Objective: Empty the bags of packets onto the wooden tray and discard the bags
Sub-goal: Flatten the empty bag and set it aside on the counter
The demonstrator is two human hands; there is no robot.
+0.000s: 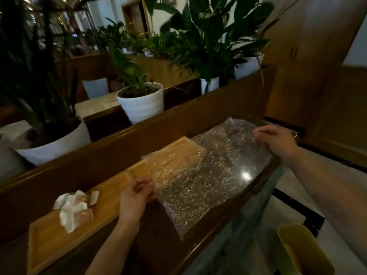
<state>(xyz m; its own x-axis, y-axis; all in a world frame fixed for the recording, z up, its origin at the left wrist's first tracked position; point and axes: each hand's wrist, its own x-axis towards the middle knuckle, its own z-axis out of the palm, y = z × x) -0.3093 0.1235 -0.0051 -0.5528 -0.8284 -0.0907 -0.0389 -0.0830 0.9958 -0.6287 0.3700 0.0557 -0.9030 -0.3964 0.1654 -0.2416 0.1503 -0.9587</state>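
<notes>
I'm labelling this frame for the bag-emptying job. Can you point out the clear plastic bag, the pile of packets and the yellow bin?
clear plastic bag [208, 175]: head view, middle of the crinkled sheet.
pile of packets [74, 209]: head view, white packet at the pile's centre.
yellow bin [286, 235]: head view, near rim.

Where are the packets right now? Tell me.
In the head view, the packets lie piled in the wooden tray's left compartment, left of the left hand.

A single wide-angle view from the person's head looks forward and down, tilted, close over the dark surface [228, 171]. Both forearms reach in from below. Potted plants [142, 102] stand farther off.
</notes>
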